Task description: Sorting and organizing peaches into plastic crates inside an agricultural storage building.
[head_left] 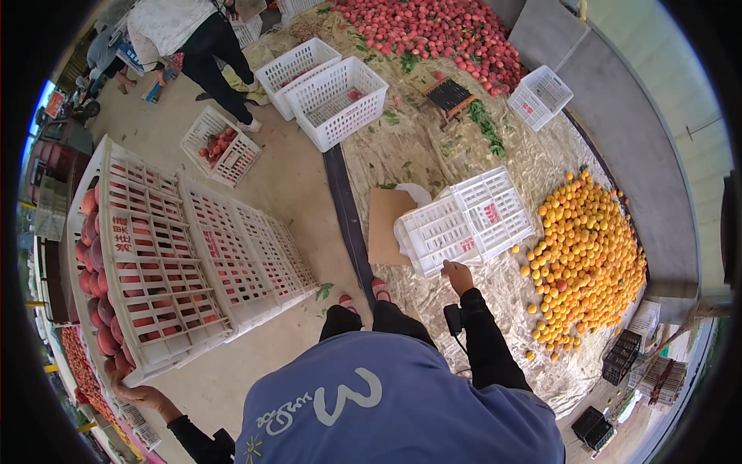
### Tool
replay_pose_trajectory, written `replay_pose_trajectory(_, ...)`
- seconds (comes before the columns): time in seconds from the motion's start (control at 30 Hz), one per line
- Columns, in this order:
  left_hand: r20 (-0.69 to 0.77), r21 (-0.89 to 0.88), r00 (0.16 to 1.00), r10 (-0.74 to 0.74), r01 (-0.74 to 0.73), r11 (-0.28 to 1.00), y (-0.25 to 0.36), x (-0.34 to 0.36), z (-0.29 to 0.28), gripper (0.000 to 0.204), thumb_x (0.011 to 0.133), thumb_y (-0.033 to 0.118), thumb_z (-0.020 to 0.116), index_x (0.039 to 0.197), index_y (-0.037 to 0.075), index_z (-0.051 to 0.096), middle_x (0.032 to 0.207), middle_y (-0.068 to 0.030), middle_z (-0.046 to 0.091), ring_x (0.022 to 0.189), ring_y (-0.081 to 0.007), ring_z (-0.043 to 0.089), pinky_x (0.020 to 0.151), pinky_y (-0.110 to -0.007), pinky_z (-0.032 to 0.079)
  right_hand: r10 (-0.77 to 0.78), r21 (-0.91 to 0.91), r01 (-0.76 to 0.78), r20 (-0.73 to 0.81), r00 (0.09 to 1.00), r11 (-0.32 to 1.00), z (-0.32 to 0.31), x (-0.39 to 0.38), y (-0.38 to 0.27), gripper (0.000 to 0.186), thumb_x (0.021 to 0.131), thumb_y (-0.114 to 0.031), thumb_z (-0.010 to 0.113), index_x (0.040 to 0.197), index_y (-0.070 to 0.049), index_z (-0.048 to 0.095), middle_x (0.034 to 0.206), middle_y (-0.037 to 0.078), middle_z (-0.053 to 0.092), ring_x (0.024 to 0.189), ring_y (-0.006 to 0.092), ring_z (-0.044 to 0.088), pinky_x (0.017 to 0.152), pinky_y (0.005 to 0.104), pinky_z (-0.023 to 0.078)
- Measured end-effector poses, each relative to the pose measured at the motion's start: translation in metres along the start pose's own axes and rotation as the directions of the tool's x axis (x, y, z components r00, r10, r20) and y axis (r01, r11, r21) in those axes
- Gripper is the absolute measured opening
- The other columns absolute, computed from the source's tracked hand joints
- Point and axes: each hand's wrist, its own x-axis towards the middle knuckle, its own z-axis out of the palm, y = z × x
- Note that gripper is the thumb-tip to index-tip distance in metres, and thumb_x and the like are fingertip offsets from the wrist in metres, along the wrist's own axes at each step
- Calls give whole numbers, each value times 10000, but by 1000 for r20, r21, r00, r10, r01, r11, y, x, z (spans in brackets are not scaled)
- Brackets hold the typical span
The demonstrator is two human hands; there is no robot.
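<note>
On the left a tall stack of white plastic crates (166,255) rises close to me, the top one filled with dark red peaches (97,286). My left hand (145,396) grips the near corner of that top crate, some fingers hidden beneath it. In front of me, slightly right, empty white crates (471,220) lie on the sheet. My right hand (457,276) is closed at their near rim, its fingertips partly hidden. A brown cardboard piece (389,224) lies beside these crates.
Orange-yellow fruit (587,263) is heaped at right, and a red peach pile (448,39) lies at the back. Two white crates (340,104) and a small crate with peaches (221,147) stand ahead. A small dark-topped stool (450,97) is beyond. Another person (193,46) stands at far left.
</note>
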Motion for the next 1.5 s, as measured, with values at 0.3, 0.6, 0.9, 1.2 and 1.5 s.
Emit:
replay_pose_trajectory(0.3, -107, -136, 956, -273, 257, 957, 9, -10, 13, 513, 1019, 338, 275, 924, -56, 591, 1254, -268, 615, 1198, -371, 577, 1024, -449, 455, -196, -651, 423, 394, 898, 630, 12, 39, 5, 182, 907, -227, 555, 963, -140, 704, 1020, 148, 680, 996, 337, 648, 855, 454, 531)
replay_pose_trajectory(0.6, 44, -172, 953, -299, 302, 938, -63, -8, -4, 546, 1023, 359, 232, 987, -57, 583, 1268, -258, 601, 1173, -343, 570, 1020, -460, 464, -173, -586, 233, 157, 972, 776, 1, 23, 50, 167, 786, -129, 642, 932, -94, 715, 942, 115, 702, 920, 299, 676, 816, 417, 551)
replay_pose_trajectory(0.9, 124, -72, 880, -459, 469, 880, -69, 6, -10, 614, 1024, 401, 200, 1025, -66, 598, 1264, -240, 606, 1147, -336, 578, 1029, -466, 458, -159, -606, 341, 334, 929, 719, -16, 31, 95, 278, 878, -252, 561, 999, -50, 709, 935, 132, 725, 861, 279, 697, 800, 388, 543)
replay_pose_trajectory(1.2, 233, 159, 958, -169, 134, 978, 38, 4, -6, 866, 987, 635, 86, 1361, -3, 537, 1374, -221, 531, 1301, -352, 500, 1119, -527, 409, 232, -376, -188, 75, 970, 908, -73, 103, 88, 347, 909, -334, 498, 1074, -88, 681, 1135, 207, 676, 1077, 392, 632, 942, 464, 499)
replay_pose_trajectory(1.5, 63, 657, 995, -80, 19, 754, 80, -5, 16, 464, 1041, 403, 464, 1275, 19, 581, 1148, -183, 609, 1042, -334, 612, 913, -504, 495, 346, -446, -260, 123, 930, 857, -61, 174, 66, 370, 861, -309, 580, 1205, -179, 618, 1123, 161, 696, 1088, 349, 643, 952, 459, 493)
